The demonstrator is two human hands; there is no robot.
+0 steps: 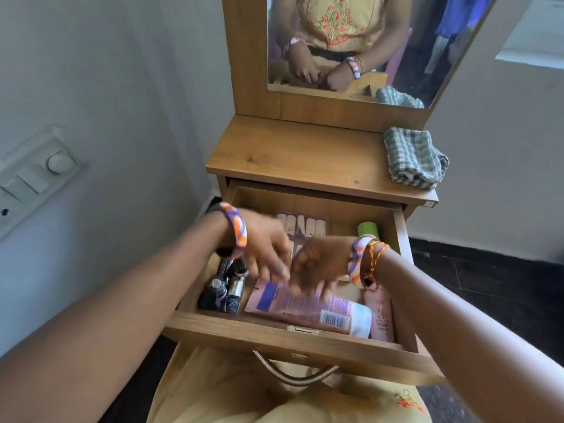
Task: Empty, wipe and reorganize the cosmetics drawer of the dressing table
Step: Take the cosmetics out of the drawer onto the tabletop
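Note:
The wooden drawer (293,334) of the dressing table is pulled out over my lap. Inside lie a large pink tube (305,309) with a white cap, a slimmer pink tube (380,315) on the right, a green-capped bottle (367,229), a nail set pack (305,224) at the back, and several dark small bottles (224,290) on the left. My left hand (262,248) and my right hand (317,264) hover close together over the middle, blurred, fingers loosely bent above the large pink tube. Neither visibly holds anything.
A folded checked cloth (412,158) lies on the right of the table top (290,154). A mirror (351,41) stands behind it. A switch panel (36,175) is on the left wall. The drawer's metal handle (293,374) hangs over my lap.

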